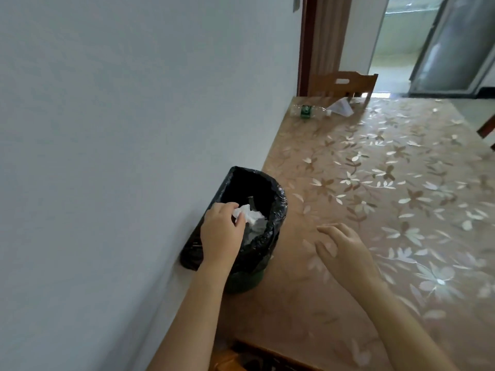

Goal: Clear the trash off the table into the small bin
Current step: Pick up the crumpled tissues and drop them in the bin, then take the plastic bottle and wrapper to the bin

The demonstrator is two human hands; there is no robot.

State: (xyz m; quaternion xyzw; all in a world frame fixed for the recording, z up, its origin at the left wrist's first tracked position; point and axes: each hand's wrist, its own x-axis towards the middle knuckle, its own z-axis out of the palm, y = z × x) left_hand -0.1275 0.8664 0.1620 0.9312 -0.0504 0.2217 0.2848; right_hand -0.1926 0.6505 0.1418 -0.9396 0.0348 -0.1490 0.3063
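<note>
The long tabletop (375, 183) under its glossy tan flower-patterned cover carries a small round bin lined with a black plastic bag (278, 210) at its left edge by the wall, while a clear plastic bottle with a green label (305, 111) and a white folded paper (341, 107) lie at the far left corner. The left hand (221, 234) pinches a crumpled white tissue (247, 214) over the bin's mouth; it should release well inside the rim so the tissue cannot catch on the liner. The right hand (340, 247) hovers empty, fingers loosely spread, near the bin.

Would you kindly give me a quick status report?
Left hand pinching tissue over bin. Right hand empty. Bottle, paper remain. Nothing obstructing.
</note>
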